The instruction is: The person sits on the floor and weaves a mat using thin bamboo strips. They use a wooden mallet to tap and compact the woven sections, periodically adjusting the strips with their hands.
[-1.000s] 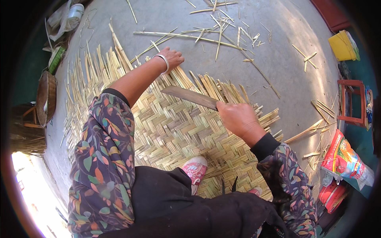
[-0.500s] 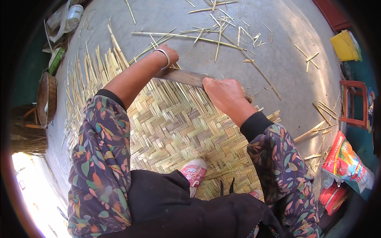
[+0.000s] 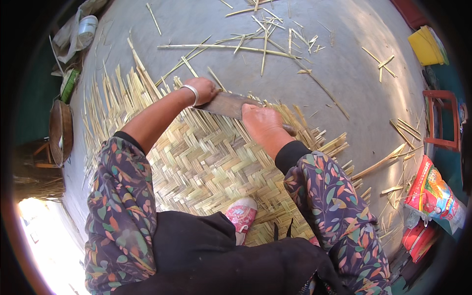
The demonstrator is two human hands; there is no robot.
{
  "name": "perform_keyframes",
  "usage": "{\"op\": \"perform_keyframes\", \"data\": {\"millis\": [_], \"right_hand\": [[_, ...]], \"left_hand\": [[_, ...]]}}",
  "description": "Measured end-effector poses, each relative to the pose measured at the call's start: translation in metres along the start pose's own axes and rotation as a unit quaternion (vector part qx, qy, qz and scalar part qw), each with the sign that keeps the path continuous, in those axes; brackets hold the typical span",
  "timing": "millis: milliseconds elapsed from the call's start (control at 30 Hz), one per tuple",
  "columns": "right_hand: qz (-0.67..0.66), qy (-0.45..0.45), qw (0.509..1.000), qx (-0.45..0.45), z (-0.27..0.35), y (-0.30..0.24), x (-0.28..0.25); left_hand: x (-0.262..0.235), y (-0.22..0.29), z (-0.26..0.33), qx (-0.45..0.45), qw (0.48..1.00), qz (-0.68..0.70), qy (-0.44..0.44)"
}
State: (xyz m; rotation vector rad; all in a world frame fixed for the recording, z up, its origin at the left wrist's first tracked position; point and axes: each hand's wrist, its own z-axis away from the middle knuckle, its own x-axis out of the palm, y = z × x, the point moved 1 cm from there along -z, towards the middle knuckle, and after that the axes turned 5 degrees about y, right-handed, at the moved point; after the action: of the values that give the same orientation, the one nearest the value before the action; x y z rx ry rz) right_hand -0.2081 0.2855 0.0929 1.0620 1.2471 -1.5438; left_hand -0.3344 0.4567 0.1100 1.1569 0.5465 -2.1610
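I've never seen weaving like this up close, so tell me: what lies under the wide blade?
Pale strips of the woven mat show along the near edge of the blade held in the right hand. The part directly beneath is covered, so contact cannot be told.

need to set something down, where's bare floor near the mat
Bare floor lies between the long diagonal strip and crossed strips at right, and between the lone upper strip and long horizontal strip. Crowded: around the left hand, right hand and blade at the mat.
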Motion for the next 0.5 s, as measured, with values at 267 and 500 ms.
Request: {"op": "perform_keyframes", "data": {"millis": [267,500], "right_hand": [[-0.047,0.005,0.998,-0.052,0.014,0.004,-0.020],[0.005,0.013,0.996,-0.087,0.059,0.015,-0.037]], "left_hand": [[-0.127,0.048,-0.037,0.108,0.918,-0.113,0.365],[-0.019,0.012,-0.042,0.226,0.945,-0.225,0.076]]}}
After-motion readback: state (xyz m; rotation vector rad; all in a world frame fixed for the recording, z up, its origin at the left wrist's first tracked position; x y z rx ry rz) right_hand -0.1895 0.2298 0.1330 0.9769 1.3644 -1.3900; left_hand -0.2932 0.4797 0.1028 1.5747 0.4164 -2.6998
